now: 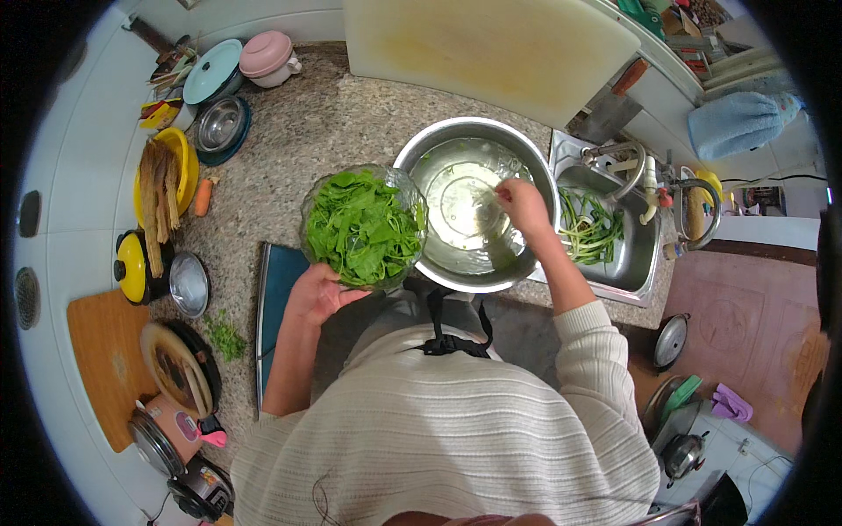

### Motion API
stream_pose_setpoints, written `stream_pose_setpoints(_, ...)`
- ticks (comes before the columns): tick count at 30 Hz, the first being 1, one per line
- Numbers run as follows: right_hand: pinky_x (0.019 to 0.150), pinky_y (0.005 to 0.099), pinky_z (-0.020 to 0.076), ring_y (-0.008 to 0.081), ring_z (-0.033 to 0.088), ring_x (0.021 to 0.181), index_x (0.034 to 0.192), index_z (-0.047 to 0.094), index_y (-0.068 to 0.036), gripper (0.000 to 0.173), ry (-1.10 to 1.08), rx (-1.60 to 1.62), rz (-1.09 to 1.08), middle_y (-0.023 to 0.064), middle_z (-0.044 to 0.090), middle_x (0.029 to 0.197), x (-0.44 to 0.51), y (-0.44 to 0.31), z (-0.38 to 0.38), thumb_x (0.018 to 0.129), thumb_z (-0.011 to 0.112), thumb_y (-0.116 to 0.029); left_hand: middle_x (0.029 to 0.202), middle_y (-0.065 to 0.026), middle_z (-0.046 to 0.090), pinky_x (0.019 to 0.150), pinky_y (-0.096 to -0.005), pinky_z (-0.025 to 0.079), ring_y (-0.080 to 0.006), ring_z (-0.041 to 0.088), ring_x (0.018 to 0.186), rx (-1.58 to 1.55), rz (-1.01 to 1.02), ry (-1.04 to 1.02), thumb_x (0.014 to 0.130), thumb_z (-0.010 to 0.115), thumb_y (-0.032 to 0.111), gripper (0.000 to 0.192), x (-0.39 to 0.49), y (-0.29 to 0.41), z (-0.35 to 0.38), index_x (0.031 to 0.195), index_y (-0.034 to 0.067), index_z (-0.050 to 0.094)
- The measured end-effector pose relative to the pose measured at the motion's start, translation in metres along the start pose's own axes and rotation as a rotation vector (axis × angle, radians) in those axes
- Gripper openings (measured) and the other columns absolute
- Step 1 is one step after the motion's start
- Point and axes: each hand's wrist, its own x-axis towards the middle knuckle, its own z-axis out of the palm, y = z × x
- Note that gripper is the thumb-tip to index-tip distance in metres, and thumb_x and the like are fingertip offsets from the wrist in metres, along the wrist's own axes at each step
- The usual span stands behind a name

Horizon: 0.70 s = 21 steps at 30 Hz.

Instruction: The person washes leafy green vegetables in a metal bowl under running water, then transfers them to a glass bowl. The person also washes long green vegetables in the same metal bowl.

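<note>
My left hand (320, 292) grips the near left rim of a clear glass bowl (307, 246), thumb along its front. Leafy greens (362, 227) fill the bowl, which is beside and slightly overlapping a large stainless steel basin (477, 287). Water (460, 197) stands in the basin, with a few small green scraps in it. My right hand (524, 205) reaches over the basin's right side with its fingertips drawn together at the water; whether anything is between them cannot be seen.
At the right, a steel sink (631, 276) holds scallions (592, 227) below a faucet (635, 171). A cleaver (608, 115) and a white cutting board (487, 52) lean at the back. Leftward on the granite counter (289, 144) are a carrot (204, 197), a yellow basket (189, 177) and herbs (225, 335).
</note>
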Motion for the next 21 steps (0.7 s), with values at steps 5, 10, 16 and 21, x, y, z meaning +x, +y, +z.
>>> stream_pose_setpoints(5,0.094,0.0439,0.0494,0.0364,0.059,0.112,0.118,0.064,-0.007,0.032,0.035,-0.079,-0.258,0.0168,0.062,0.121,0.042,-0.040,0.042,0.087,0.054,-0.011,0.137,-0.0276,0.053,0.093,-0.0625,0.054,-0.0468,0.057,0.120,-0.044,-0.001,-0.029,0.077,0.053,0.003,0.068,0.004,0.000,0.005,0.143,-0.006,0.038)
stream_pose_setpoints(10,0.088,0.0428,0.0516,0.0361,0.062,0.104,0.102,0.070,-0.009,0.023,-0.235,-0.260,-0.141,0.0171,0.065,0.110,0.057,-0.060,0.051,0.084,0.056,-0.014,0.128,-0.0256,0.060,0.091,-0.0571,0.057,-0.0426,0.064,0.111,-0.033,0.029,-0.034,0.078,0.054,0.005,0.063,0.002,-0.003,0.008,0.139,-0.006,0.043)
stream_pose_setpoints(16,0.076,0.0439,0.0525,0.0338,0.066,0.087,0.091,0.072,-0.010,0.013,-0.162,-0.103,-0.131,0.0152,0.067,0.089,0.012,-0.019,-0.003,0.080,0.066,-0.014,0.134,-0.0256,0.056,0.096,-0.0611,0.052,-0.0440,0.059,0.119,0.014,0.030,-0.032,0.078,0.052,0.005,0.065,-0.002,-0.005,0.010,0.142,-0.004,0.041)
stream_pose_setpoints(21,0.082,0.0435,0.0520,0.0356,0.065,0.092,0.098,0.073,-0.008,0.019,-0.291,-0.170,-0.093,0.0158,0.068,0.095,-0.041,0.005,0.001,0.081,0.070,-0.014,0.133,-0.0256,0.057,0.096,-0.0608,0.053,-0.0439,0.060,0.118,0.039,-0.003,-0.018,0.078,0.053,0.005,0.064,0.003,-0.005,0.012,0.141,-0.005,0.042)
